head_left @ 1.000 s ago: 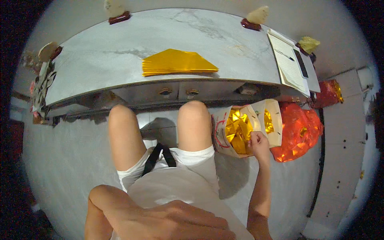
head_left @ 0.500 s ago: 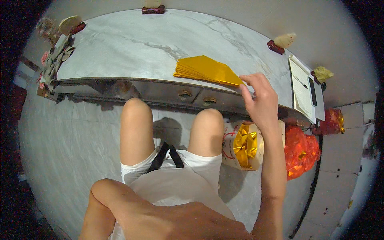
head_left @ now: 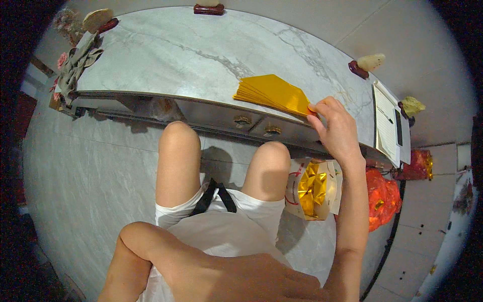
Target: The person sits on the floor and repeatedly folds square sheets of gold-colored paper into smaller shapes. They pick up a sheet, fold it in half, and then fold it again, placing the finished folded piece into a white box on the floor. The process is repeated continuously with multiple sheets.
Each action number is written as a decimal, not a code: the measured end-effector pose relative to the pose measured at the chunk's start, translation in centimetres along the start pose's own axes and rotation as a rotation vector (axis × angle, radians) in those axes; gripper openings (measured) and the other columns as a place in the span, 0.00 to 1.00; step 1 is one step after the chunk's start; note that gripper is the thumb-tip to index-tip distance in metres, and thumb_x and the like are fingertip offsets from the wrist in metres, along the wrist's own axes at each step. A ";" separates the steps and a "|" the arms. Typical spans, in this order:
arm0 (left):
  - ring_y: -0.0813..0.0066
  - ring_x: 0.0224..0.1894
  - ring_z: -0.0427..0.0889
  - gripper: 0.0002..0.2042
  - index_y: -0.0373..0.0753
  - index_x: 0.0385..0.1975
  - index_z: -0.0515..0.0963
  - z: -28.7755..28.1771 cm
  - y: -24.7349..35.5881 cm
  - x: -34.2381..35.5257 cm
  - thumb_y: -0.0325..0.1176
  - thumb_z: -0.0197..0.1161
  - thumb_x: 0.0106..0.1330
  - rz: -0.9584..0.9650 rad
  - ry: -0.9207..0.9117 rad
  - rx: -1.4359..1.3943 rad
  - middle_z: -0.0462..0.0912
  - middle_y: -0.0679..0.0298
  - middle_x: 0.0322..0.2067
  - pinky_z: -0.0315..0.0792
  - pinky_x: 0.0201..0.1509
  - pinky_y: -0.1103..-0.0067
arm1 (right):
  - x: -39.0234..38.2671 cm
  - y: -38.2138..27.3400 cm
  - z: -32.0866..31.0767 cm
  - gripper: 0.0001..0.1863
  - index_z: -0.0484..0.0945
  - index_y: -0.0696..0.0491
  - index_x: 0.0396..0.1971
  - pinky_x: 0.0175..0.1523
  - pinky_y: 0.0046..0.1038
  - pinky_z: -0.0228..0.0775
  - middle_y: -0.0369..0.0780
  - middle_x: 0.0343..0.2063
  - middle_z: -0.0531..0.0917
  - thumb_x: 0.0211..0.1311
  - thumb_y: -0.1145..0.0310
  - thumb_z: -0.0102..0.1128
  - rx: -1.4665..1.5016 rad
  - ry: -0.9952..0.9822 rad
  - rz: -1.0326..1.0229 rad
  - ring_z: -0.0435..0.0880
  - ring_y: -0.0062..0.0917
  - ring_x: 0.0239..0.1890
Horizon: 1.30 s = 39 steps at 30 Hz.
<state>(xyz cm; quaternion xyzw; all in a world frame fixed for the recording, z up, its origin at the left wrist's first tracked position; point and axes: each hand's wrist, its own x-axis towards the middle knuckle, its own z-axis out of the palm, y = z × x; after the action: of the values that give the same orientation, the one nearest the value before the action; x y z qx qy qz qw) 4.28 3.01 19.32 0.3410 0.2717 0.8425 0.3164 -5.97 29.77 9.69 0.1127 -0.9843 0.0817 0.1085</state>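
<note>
At six o'clock, what seems to be the back of your left hand (head_left: 261,279) fills the lower edge; I cannot tell whether its fingers are spread or curled. Your gold sheets (head_left: 271,90) lie at one o'clock, fanned flat along the table's front edge. Shaped gold pieces (head_left: 311,194) fill the paper bag (head_left: 333,189) at four o'clock, so some look finished, while the fanned stack looks far from used up; I cannot count either. At half past two, your right hand (head_left: 338,123) has thumb and forefinger pinched on the stack's right corner.

Around you, a grey draped piece (head_left: 75,73) hangs at ten o'clock beside pink flowers (head_left: 62,60). The pale, grey-veined table (head_left: 151,55) arcs from ten to two, above grey floor (head_left: 80,171); a cream ornament (head_left: 371,62) stands behind it at two. Towards three o'clock rest an open notebook (head_left: 386,133), a pen (head_left: 385,116) and a black slab (head_left: 399,127). A shiny red bag (head_left: 385,189) sits between three and four.
</note>
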 end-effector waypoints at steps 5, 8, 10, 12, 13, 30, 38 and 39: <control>0.61 0.31 0.81 0.11 0.35 0.29 0.75 -2.2 -1.8 -0.7 0.34 0.70 0.56 -0.025 -0.128 0.177 0.80 0.57 0.28 0.74 0.36 0.72 | 0.2 0.9 0.2 0.08 0.83 0.55 0.36 0.44 0.38 0.76 0.42 0.35 0.80 0.60 0.67 0.64 0.017 -0.003 -0.012 0.81 0.38 0.42; 0.65 0.40 0.83 0.08 0.34 0.36 0.79 -4.1 -2.2 -0.3 0.31 0.68 0.64 -0.177 -0.188 0.307 0.83 0.58 0.35 0.76 0.46 0.73 | 0.3 0.8 0.8 0.06 0.80 0.55 0.34 0.43 0.40 0.76 0.42 0.35 0.79 0.61 0.68 0.62 -0.068 0.046 -0.029 0.81 0.39 0.41; 0.70 0.40 0.82 0.07 0.34 0.36 0.79 -5.4 -3.4 -0.1 0.32 0.65 0.67 -0.244 -0.095 0.459 0.82 0.60 0.34 0.74 0.47 0.77 | 0.4 0.6 1.0 0.05 0.77 0.55 0.33 0.41 0.40 0.76 0.42 0.34 0.78 0.60 0.70 0.62 -0.081 0.122 -0.050 0.81 0.39 0.40; 0.74 0.39 0.81 0.07 0.34 0.35 0.76 -7.0 -5.5 -0.2 0.32 0.60 0.72 -0.326 0.105 0.475 0.82 0.62 0.33 0.75 0.46 0.78 | 0.4 0.3 1.5 0.05 0.76 0.54 0.33 0.40 0.39 0.76 0.42 0.34 0.78 0.60 0.70 0.62 -0.068 0.208 -0.057 0.80 0.38 0.40; 0.73 0.40 0.82 0.08 0.34 0.35 0.76 -7.7 -6.4 0.0 0.33 0.59 0.74 -0.439 0.223 0.414 0.83 0.61 0.35 0.76 0.47 0.76 | 0.3 -0.3 1.1 0.06 0.76 0.55 0.33 0.38 0.38 0.77 0.41 0.34 0.78 0.59 0.71 0.63 -0.062 0.268 -0.067 0.81 0.37 0.38; 0.82 0.37 0.78 0.16 0.32 0.46 0.73 -11.1 -10.4 -1.4 0.40 0.46 0.81 -0.216 0.651 0.468 0.80 0.65 0.35 0.75 0.45 0.83 | -8.8 -9.3 3.3 0.15 0.72 0.55 0.39 0.46 0.32 0.81 0.49 0.48 0.85 0.55 0.81 0.68 0.628 0.397 -0.114 0.88 0.39 0.44; 0.81 0.38 0.78 0.15 0.33 0.48 0.73 -10.7 -10.7 -2.0 0.38 0.45 0.81 -0.114 0.623 0.705 0.81 0.64 0.35 0.74 0.44 0.81 | -9.2 -9.7 3.3 0.19 0.70 0.55 0.44 0.44 0.32 0.82 0.49 0.49 0.83 0.55 0.78 0.70 0.759 0.378 -0.094 0.88 0.37 0.45; 0.81 0.37 0.78 0.14 0.33 0.48 0.73 -10.8 -10.8 -2.0 0.38 0.47 0.80 -0.132 0.631 0.726 0.81 0.64 0.34 0.74 0.43 0.81 | -9.2 -9.8 3.2 0.20 0.69 0.55 0.45 0.43 0.33 0.83 0.49 0.50 0.83 0.56 0.76 0.70 0.769 0.365 -0.092 0.87 0.38 0.45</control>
<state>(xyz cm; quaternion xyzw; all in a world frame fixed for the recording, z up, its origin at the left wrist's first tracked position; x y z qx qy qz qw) 1.16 5.99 4.58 0.1391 0.6517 0.7339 0.1317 4.54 21.60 5.86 0.1724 -0.8408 0.4565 0.2343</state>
